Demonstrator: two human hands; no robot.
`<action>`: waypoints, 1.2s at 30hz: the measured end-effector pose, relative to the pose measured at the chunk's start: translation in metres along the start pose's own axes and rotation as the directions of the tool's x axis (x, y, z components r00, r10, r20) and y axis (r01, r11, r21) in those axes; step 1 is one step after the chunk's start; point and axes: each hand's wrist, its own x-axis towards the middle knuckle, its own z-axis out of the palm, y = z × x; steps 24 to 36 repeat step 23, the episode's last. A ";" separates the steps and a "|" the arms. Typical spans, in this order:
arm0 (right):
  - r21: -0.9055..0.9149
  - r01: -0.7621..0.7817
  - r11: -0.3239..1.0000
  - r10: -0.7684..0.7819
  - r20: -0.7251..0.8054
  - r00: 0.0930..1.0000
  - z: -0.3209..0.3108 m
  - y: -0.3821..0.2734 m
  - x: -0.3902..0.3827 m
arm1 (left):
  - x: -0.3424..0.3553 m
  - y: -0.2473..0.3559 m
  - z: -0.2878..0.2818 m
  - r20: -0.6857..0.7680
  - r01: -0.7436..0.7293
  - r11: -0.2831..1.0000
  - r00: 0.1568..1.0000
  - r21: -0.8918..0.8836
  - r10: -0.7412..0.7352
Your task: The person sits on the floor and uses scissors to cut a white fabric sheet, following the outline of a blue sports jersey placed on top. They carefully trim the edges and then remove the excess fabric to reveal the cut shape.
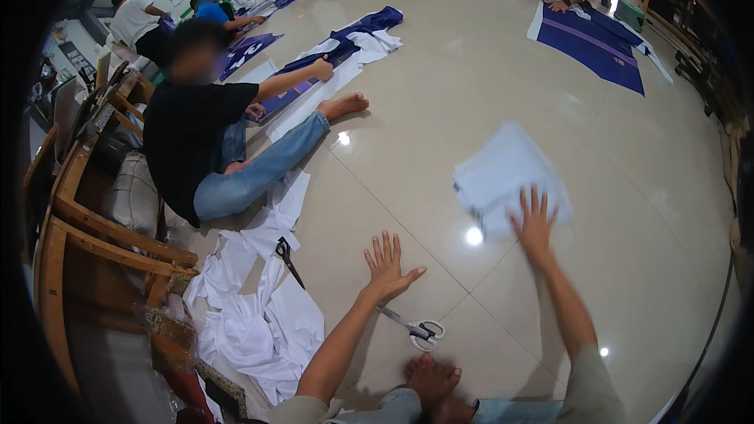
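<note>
My right hand (534,224) reaches forward with fingers spread and lies on the near edge of a folded stack of white cloth (503,173) on the beige tiled floor. My left hand (386,267) rests flat on the floor, fingers apart, holding nothing. Just behind its wrist lie scissors with white handles (420,330). My bare foot (430,381) shows at the bottom edge.
A heap of white fabric scraps (251,322) with dark scissors (287,259) lies to my left. A person in a black shirt (196,141) sits by wooden chairs (86,220), handling blue and white cloth (338,51). Other people work over blue fabric (593,39) farther back.
</note>
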 end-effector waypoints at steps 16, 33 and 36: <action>-0.024 -0.051 0.998 0.049 -0.066 0.997 0.046 -0.056 0.067 | 0.012 -0.005 0.004 -0.023 -0.031 0.998 0.999 -0.050 0.030; 0.110 -0.037 0.993 0.041 -0.029 0.999 -0.006 -0.065 -0.119 | 0.010 -0.036 -0.003 0.016 -0.046 0.995 0.999 -0.090 0.048; 0.110 -0.037 0.993 0.041 -0.029 0.999 -0.006 -0.065 -0.119 | 0.010 -0.036 -0.003 0.016 -0.046 0.995 0.999 -0.090 0.048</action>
